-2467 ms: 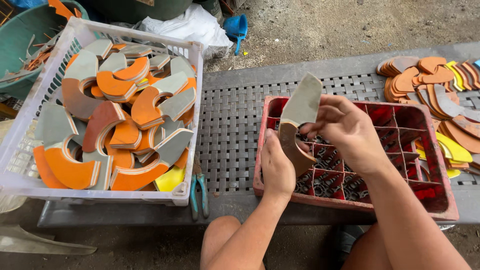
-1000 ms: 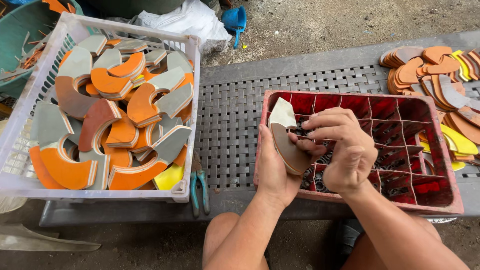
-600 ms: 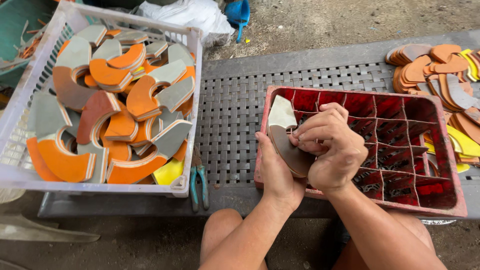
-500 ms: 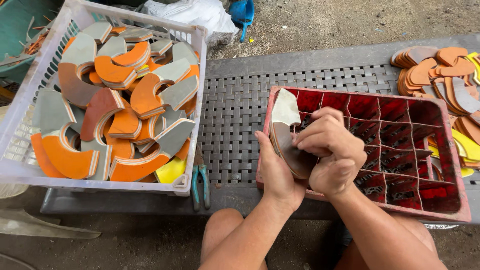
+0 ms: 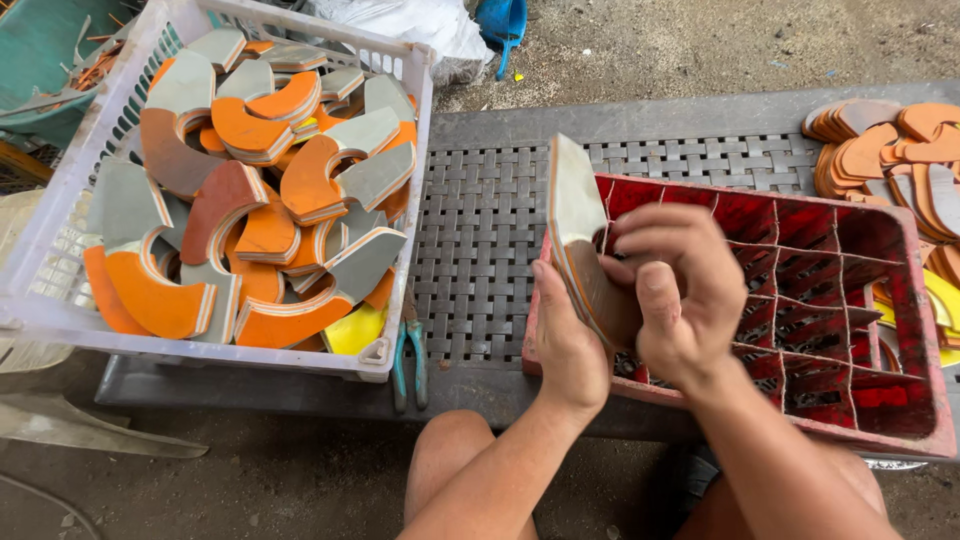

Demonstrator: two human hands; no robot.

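Centre frame: left hand [image 5: 570, 350] and right hand [image 5: 680, 290] both clamped on curved sole piece [image 5: 585, 250] above red crate [image 5: 900, 330]; trimming step apparently; next needs steady grip

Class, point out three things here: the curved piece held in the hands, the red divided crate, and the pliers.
curved piece [image 5: 577, 215], head view, pale upper face.
red divided crate [image 5: 905, 250], head view, right rim.
pliers [image 5: 409, 355], head view, teal handles.
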